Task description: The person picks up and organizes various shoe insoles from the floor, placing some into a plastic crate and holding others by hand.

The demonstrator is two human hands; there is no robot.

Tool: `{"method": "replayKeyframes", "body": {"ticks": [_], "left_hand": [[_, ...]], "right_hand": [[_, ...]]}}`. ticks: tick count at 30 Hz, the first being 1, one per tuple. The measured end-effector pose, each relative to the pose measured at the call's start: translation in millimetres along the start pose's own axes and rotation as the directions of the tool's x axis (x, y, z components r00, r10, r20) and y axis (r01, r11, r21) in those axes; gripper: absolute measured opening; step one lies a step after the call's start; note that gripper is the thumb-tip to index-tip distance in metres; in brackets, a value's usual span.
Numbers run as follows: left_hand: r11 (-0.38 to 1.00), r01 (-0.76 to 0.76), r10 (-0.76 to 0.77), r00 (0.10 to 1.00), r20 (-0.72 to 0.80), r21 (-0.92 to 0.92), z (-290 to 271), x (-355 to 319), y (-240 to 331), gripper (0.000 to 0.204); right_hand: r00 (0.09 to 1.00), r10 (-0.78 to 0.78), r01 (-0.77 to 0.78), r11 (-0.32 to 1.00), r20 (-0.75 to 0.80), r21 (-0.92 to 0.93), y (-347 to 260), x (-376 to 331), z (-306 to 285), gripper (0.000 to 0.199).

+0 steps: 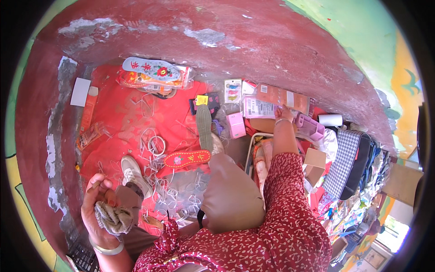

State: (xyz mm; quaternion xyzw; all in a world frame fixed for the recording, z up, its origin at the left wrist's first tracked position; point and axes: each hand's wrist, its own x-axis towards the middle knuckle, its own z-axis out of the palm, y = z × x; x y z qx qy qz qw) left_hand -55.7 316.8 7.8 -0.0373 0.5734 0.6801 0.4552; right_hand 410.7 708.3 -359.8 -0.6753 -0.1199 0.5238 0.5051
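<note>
Raised at the lower left, my left hand (97,204) is closed around a bundle of grey cloth (113,218), rolled or knotted. My right arm stretches forward to the pile by the far wall. There my right hand (283,114), its fingers bent, grips the lower edge of a long brown box (286,97); the fingertips are small and partly hidden. A white and pink printed box (258,108) lies just left of that hand, and a pink plastic holder (310,127) to its right. A green insole (204,129) and a red embroidered insole (188,158) lie in front of me.
A pale blue embroidered insole (151,69) tops some packets on the red cloth (122,109). White cords (181,190) tangle near my shoe (134,174). A small pink box (235,125), an open carton (314,165) and a checked bag (344,161) stand right. A peeling wall (181,36) bounds the back.
</note>
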Motion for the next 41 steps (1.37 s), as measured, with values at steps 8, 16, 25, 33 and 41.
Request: {"method": "replayKeyframes", "body": {"ticks": [8,16,25,33,41], "left_hand": [[0.998,0.023,-0.017,0.996,-0.092,0.057,7.9,11.0,-5.8,0.021],[0.998,0.039,-0.037,0.998,-0.043,0.054,13.0,10.6,-6.7,0.020],[0.998,0.029,-0.029,1.000,0.005,0.048,8.4,3.9,-4.4,0.021],[0.968,0.140,-0.186,0.957,0.221,0.211,12.2,12.6,-10.6,0.024],[0.915,0.075,-0.202,0.935,0.290,0.396,-5.4,19.2,-11.3,0.042]], "right_hand": [[0.986,0.152,-0.147,0.987,-0.068,0.070,-35.1,-4.0,45.5,0.010],[0.985,-0.119,0.091,0.974,0.128,0.208,-18.4,-49.5,5.7,0.007],[0.871,-0.134,-0.070,0.918,0.472,0.390,8.1,-206.2,22.0,0.012],[0.034,-0.298,0.696,0.692,0.954,0.192,4.0,-332.9,136.1,0.021],[-0.454,-0.303,0.622,0.566,0.838,0.541,3.7,-447.7,210.4,0.026]]}}
